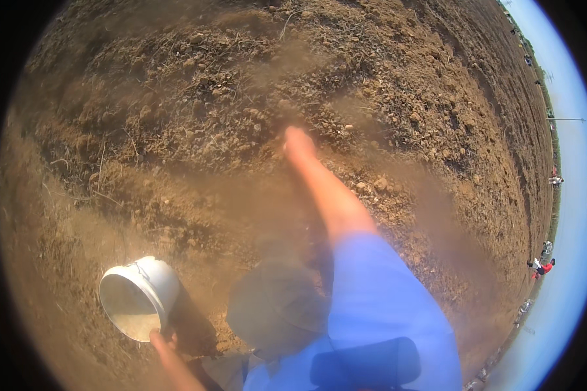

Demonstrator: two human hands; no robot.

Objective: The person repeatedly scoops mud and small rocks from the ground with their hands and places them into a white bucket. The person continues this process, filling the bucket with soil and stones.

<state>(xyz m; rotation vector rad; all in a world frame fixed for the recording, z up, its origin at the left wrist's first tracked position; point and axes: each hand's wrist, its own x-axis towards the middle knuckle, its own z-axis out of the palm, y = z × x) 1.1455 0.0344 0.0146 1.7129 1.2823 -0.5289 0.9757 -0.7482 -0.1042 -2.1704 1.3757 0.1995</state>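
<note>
My left hand point(164, 339) grips the rim of a white plastic bucket point(164, 281) at the lower left. The bucket is tipped on its side with its mouth towards me, and its visible inside holds only a pale dusty film. My right arm, in a short blue sleeve point(381, 288), reaches out over the tilled soil point(215, 141). At its end my right hand point(299, 145) is at the ground among dry clods. Its fingers are curled and blurred, and whether they hold anything is hidden.
Dust hangs over the soil, blurring parts of the view. Dry stalks point(101, 166) and small stones point(380, 184) lie about. A rounded grey-brown shape point(274, 303) sits beside my blue shirt. Far off along the field's edge are a person in red point(547, 268) and another person point(556, 181).
</note>
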